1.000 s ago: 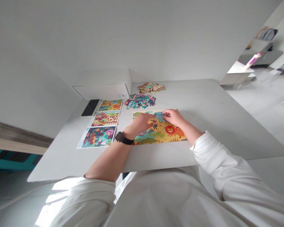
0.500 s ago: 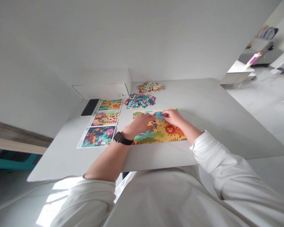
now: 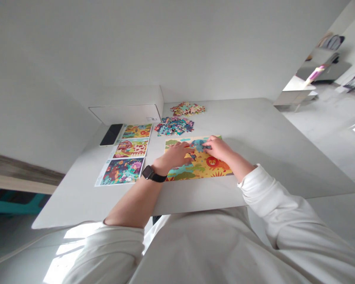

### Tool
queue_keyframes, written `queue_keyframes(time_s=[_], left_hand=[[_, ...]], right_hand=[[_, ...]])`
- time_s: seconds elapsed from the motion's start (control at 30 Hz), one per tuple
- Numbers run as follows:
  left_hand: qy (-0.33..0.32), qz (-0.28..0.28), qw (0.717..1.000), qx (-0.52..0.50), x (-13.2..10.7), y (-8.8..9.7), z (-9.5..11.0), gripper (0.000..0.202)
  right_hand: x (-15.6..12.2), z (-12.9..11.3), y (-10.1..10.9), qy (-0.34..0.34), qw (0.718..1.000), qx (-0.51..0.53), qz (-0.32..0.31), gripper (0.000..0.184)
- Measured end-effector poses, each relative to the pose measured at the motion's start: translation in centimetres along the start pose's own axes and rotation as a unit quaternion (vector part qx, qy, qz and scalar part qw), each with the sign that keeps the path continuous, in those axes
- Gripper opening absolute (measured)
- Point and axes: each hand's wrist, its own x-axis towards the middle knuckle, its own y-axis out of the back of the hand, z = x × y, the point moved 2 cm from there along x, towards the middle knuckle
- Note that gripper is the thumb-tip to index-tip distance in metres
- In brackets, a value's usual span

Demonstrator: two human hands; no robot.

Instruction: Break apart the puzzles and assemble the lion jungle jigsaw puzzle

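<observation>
A jigsaw puzzle (image 3: 199,169) with a lion, an elephant and a small figure lies on the table, mostly put together. My left hand (image 3: 177,154), a black watch (image 3: 148,172) at its wrist, rests over the puzzle's left part with its fingers stretched out. It covers some of the picture beneath. At the upper right, my right hand (image 3: 217,146) has thumb and fingers pinched at the blue elephant (image 3: 198,145). A puzzle piece seems to be between these fingertips, largely hidden by them.
Two heaps of loose pieces, one dark teal (image 3: 174,126) and one lighter (image 3: 187,108), lie behind the puzzle. To the left are three picture sheets (image 3: 123,171), a phone (image 3: 111,134) and a white box (image 3: 124,113). A wall rises behind the table (image 3: 254,130).
My right fingertips have come down flatter onto the elephant, where a dark bit showed between them before. My left hand stays over the puzzle; the view has shifted slightly.
</observation>
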Motion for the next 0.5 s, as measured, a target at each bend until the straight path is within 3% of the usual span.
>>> queue_keyframes(time_s=[0.5], left_hand=[[0.013,0.001,1.000,0.009,0.1,0.3,0.8,0.041]], right_hand=[[-1.0,-1.0,1.2,0.017,0.993,-0.088,-0.076,0.029]])
